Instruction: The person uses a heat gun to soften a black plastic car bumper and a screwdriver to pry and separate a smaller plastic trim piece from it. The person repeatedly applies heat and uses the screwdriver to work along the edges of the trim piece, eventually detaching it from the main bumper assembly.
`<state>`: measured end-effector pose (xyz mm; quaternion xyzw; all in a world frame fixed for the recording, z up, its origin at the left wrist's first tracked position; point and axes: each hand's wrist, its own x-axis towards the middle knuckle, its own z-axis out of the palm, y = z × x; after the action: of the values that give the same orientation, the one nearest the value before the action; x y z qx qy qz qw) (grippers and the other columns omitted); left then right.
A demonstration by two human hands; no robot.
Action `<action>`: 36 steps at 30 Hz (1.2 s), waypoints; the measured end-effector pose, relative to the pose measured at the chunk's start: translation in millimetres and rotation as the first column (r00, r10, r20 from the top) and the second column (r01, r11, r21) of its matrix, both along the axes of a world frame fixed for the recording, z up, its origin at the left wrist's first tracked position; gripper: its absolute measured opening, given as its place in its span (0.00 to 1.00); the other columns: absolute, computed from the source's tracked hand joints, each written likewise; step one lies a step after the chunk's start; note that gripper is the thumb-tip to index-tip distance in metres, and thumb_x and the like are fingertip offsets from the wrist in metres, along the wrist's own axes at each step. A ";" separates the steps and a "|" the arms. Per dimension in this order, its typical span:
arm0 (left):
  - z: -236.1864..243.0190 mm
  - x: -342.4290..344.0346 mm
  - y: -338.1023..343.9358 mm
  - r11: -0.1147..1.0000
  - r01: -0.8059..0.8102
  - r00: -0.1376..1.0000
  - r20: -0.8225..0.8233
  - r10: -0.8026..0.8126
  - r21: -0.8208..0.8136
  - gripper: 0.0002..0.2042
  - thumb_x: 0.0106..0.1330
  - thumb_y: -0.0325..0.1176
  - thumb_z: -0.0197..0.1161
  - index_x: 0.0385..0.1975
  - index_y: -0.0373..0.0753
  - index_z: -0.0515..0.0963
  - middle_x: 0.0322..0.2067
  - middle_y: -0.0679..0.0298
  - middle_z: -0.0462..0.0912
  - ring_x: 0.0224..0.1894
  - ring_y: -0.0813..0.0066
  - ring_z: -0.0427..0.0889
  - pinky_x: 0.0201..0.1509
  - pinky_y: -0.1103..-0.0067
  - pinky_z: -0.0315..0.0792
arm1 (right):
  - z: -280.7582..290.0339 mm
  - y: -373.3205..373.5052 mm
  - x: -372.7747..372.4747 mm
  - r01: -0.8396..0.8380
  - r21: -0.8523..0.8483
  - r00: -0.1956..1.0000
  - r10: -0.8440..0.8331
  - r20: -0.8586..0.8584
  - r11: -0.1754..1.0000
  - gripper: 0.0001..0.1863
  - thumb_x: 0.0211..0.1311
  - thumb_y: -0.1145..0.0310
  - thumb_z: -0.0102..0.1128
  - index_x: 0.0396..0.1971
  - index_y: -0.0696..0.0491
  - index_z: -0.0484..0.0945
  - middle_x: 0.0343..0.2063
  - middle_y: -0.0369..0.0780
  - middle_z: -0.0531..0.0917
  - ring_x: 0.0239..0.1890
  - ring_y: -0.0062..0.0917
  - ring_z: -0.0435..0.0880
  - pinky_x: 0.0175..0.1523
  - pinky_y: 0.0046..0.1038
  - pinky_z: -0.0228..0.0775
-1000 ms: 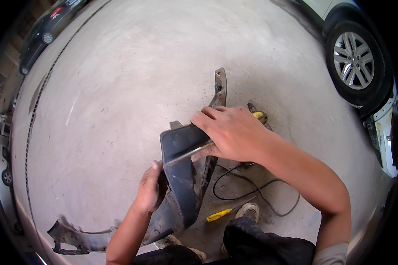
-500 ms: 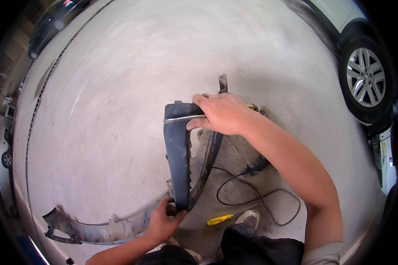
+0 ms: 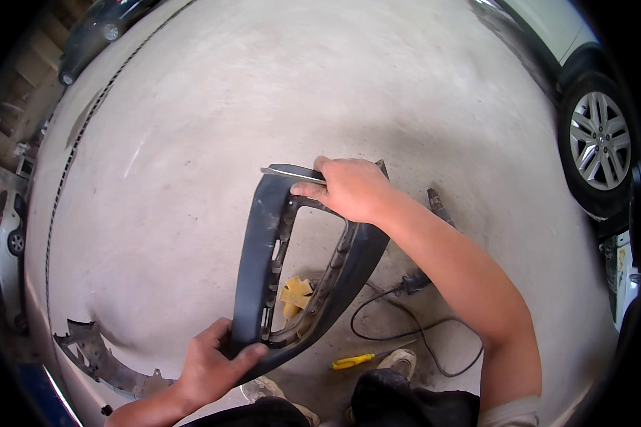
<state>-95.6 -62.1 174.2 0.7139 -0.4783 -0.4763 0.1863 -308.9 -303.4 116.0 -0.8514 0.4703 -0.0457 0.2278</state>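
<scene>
A dark grey plastic car trim frame [image 3: 258, 235] with a large opening stands tilted over the floor before me. My left hand [image 3: 214, 359] is closed on its lower left corner, thumb on the front face. At the upper edge my right hand [image 3: 352, 186] is closed round the frame, with a thin silver metal strip [image 3: 292, 173] under its fingers and along the edge. A long curved grey bumper piece [image 3: 114, 366] reaches to the far left, partly hidden behind my left forearm; whether it joins the frame I cannot tell. Through the opening shows a yellow object [image 3: 295, 293] on the floor.
A yellow-handled screwdriver [image 3: 354, 361] lies near my shoe [image 3: 399, 361]. A black cable [image 3: 377, 333] loops on the concrete from a black plug-like end [image 3: 414, 282]; a dark tool [image 3: 439, 205] lies beyond my right forearm. A car wheel [image 3: 597, 139] stands at right, other cars [image 3: 7, 242] at left.
The frame has turned, so its opening now faces me and shows the yellow object. My left hand has moved left and down with the lower corner. The right hand keeps its hold at the top.
</scene>
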 end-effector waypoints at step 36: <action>-114.7 -11.9 22.2 0.966 0.249 0.949 0.221 -0.227 -0.075 0.18 0.64 0.45 0.66 0.32 0.33 0.74 0.28 0.48 0.82 0.33 0.45 0.81 0.35 0.63 0.73 | -237.5 173.9 -194.5 0.843 0.535 -0.002 -0.995 0.095 0.049 0.40 0.58 0.47 0.68 0.52 0.73 0.72 0.49 0.55 0.80 0.51 0.44 0.80 0.58 0.35 0.69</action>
<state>-107.5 -39.8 59.5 0.6868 -0.6016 -0.3922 0.1122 -503.3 -129.5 -121.5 -0.2218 0.8480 -0.3021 0.3748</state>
